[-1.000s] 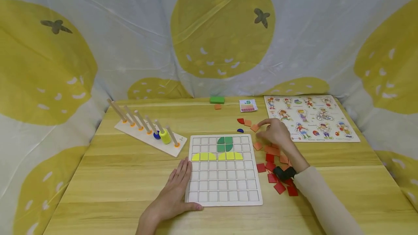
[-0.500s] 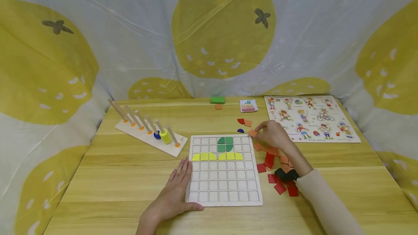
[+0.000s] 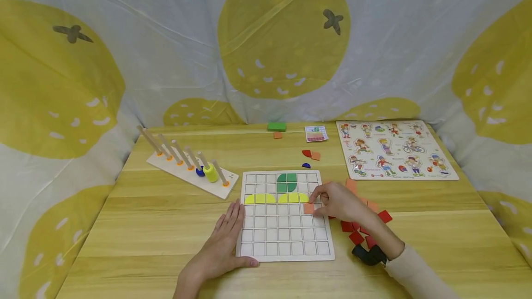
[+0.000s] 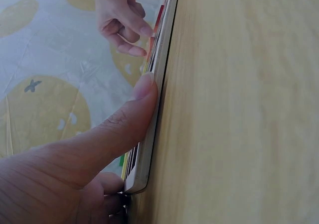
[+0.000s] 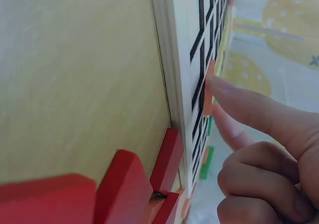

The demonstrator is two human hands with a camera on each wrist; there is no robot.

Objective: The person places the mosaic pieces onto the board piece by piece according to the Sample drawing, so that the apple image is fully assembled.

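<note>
A white square grid board (image 3: 284, 235) lies on the wooden table, with green pieces (image 3: 287, 182) in its upper rows. Below them runs a row of yellow pieces (image 3: 259, 199) in two rounded groups. My right hand (image 3: 338, 203) pinches a small orange square tile (image 3: 308, 208) between thumb and forefinger, at a square under the right yellow group. In the right wrist view the orange tile (image 5: 209, 89) is right at the grid surface, thumb tip on it. My left hand (image 3: 220, 248) rests along the board's left edge, fingers extended, thumb (image 4: 134, 104) at the front edge.
Loose red tiles (image 3: 356, 237) and orange tiles (image 3: 351, 185) lie right of the board, partly under my right forearm. Behind the board are a small picture card (image 3: 316, 134) and a green block (image 3: 276, 127). A peg stand (image 3: 187, 176) stands left, a figure puzzle (image 3: 396, 151) right.
My right hand has taken an orange tile from beyond the board's top right corner and brought it left and nearer, onto the grid. Some loose tiles have shifted. My left hand stays put.
</note>
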